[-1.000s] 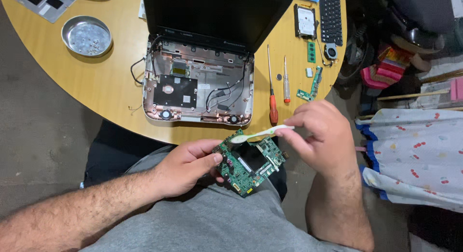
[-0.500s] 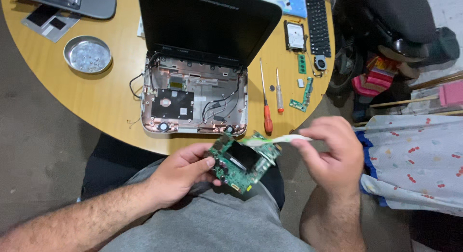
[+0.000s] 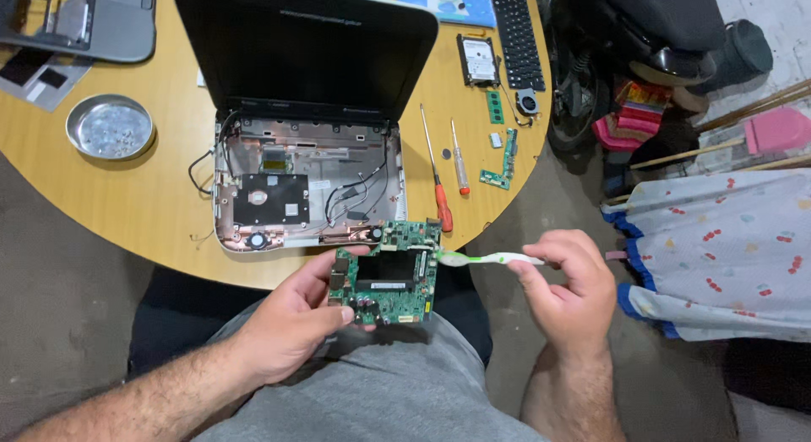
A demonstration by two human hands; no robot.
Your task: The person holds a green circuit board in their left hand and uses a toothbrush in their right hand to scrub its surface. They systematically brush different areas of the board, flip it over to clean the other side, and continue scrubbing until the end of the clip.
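My left hand (image 3: pixel 291 315) grips a green circuit board (image 3: pixel 387 273) by its left edge, holding it over my lap just off the table's near edge. My right hand (image 3: pixel 568 281) pinches the handle of a white and green toothbrush (image 3: pixel 486 259), whose head touches the board's upper right edge. Directly behind the board lies an opened small laptop (image 3: pixel 304 193) with its bottom shell exposed, wires and a black plate showing, and its dark lid raised.
On the round wooden table (image 3: pixel 152 214): a metal dish (image 3: pixel 110 127) at left, two screwdrivers (image 3: pixel 439 188), a memory stick (image 3: pixel 494 106), a narrow green board (image 3: pixel 503 159), a hard drive (image 3: pixel 478 60), a keyboard (image 3: pixel 518 36). Clutter and patterned cloth (image 3: pixel 718 256) lie right.
The board has turned flatter and more square to me. My right hand has drawn out to the right, so the toothbrush now touches the board's upper right edge instead of lying across it.
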